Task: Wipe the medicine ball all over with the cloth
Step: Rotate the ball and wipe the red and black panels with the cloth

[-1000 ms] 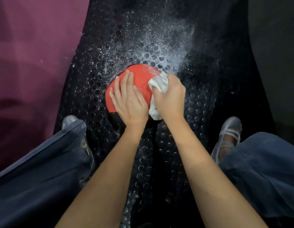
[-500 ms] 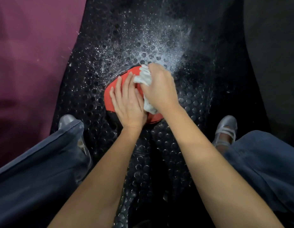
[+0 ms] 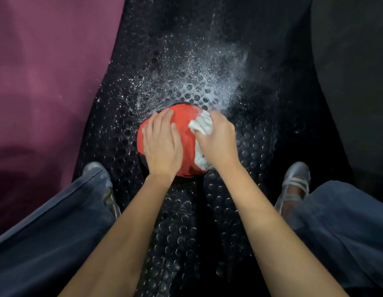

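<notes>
Our right hand, clutching the bunched cloth, has slid back from the crown of the medicine ball to its right flank; the top looks covered, the underside remains. Our left hand lies flat on the ball's left. The ball sits on the studded mat between our shoes, with room beyond it.

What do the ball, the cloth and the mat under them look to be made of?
Medicine ball: likely rubber or vinyl, smooth matte red, no seams showing.
Cloth: soft white woven or terry fabric, bunched into folds in the right hand.
Floor mat: probably black rubber, glossy raised studs, speckled with white droplets or powder.
</notes>
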`<action>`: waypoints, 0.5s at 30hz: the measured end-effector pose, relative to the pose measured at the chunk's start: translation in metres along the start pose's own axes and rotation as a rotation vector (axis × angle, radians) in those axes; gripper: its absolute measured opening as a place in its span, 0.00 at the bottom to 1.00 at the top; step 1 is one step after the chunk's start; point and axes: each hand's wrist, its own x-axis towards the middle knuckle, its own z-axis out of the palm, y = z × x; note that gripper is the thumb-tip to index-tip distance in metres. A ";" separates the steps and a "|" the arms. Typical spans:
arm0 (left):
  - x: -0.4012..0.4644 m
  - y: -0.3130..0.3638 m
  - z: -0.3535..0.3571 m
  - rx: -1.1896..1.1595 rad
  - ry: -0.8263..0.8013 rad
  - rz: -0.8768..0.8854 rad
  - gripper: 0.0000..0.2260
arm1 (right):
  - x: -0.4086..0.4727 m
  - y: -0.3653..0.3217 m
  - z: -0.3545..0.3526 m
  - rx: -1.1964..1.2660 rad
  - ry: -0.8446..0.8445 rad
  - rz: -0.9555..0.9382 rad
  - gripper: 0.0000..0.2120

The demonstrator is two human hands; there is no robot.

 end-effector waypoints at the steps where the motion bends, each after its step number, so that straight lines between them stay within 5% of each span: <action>1: 0.003 0.005 0.001 0.011 -0.016 -0.073 0.23 | -0.002 0.001 0.000 0.007 0.007 0.008 0.13; 15: -0.019 -0.005 0.012 -0.016 0.141 -0.053 0.21 | 0.024 -0.003 -0.012 -0.067 -0.174 0.114 0.14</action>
